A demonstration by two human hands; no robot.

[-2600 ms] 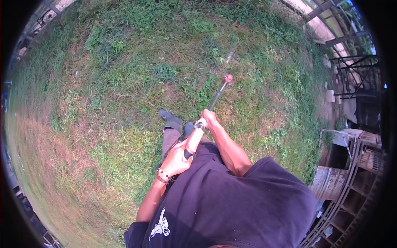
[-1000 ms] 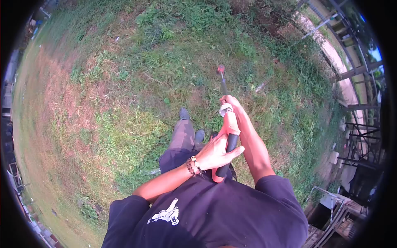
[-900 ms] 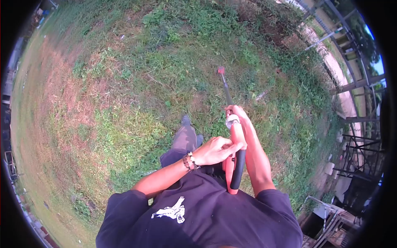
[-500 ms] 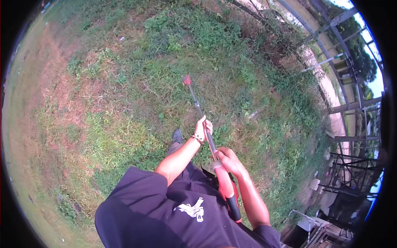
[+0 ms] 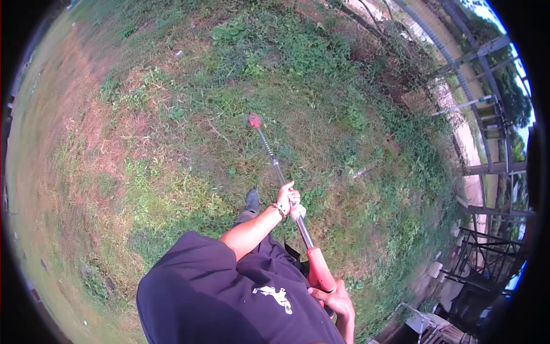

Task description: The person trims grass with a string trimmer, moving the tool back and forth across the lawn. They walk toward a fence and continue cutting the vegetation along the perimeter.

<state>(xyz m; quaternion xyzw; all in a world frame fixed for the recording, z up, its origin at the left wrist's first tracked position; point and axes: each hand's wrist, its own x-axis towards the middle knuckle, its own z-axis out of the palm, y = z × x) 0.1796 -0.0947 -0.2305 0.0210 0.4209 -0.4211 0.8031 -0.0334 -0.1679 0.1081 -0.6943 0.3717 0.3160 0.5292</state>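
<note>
The ground [image 5: 172,143] is carrying everything here. It is a lawn with green grass and weeds in patches, and it is showing dry, reddish-brown areas at the left side. A dark shoe [image 5: 252,200] is standing on the grass near the middle. A small pale piece of litter [image 5: 179,53] is lying far up, and a pale stick-like thing [image 5: 361,171] is lying at the right.

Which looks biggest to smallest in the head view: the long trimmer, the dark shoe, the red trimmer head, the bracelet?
1. trimmer
2. dark shoe
3. red trimmer head, bracelet: look alike, not ranked; the head lies farther from the camera.
</note>
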